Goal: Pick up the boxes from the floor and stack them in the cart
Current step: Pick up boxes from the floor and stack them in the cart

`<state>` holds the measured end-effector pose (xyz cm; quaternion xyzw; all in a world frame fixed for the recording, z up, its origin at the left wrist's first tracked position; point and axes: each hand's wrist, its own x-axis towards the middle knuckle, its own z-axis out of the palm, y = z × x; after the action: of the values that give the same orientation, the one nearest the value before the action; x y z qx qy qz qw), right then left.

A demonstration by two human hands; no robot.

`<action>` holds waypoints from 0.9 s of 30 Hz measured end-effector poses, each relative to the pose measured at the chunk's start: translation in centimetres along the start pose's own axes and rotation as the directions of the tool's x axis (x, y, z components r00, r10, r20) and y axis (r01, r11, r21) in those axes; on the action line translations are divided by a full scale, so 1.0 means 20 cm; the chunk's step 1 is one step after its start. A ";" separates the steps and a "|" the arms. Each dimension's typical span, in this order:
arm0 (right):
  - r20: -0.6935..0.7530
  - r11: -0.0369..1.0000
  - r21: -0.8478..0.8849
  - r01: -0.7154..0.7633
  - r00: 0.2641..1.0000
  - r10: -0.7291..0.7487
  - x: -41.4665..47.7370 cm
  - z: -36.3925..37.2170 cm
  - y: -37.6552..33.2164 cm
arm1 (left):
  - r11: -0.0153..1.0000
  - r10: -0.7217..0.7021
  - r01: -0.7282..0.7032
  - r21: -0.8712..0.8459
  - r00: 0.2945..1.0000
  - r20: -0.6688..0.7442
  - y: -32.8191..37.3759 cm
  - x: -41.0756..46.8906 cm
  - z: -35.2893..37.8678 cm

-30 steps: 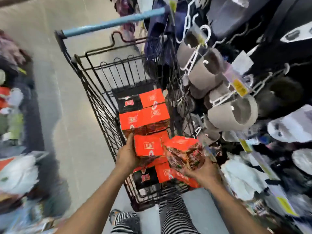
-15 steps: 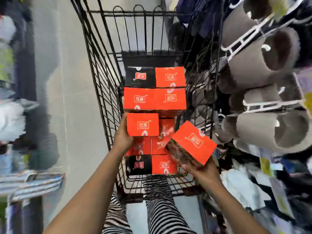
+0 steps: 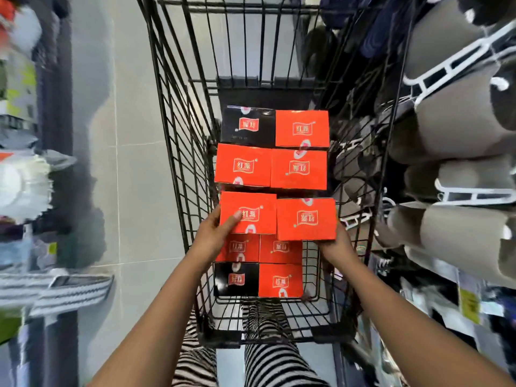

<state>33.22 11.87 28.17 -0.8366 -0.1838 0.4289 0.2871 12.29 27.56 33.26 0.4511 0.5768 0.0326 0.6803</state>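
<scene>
While both are held: left hand [image 3: 215, 238] grips left orange box [image 3: 248, 212], thumb on top; right hand [image 3: 335, 245] holds right orange box [image 3: 306, 219], fingers hidden. Both atop lower layer in wire cart [image 3: 173, 135]. Advise: butt flush, then release.

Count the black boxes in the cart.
2. The far black box tops the stack's back-left corner. The near black box lies front-left, lower down in the cart. Others may be hidden beneath the orange boxes.
</scene>
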 end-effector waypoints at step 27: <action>-0.173 0.939 0.253 -0.232 0.945 0.279 -0.26 0.14 -0.05 | 0.998 0.024 -0.020 0.058 0.997 -0.074 -0.01 0.00 0.01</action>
<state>27.99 10.65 30.67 -0.8545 0.0083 0.3920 0.3406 12.29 27.38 33.03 0.4752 0.5975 0.0404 0.6446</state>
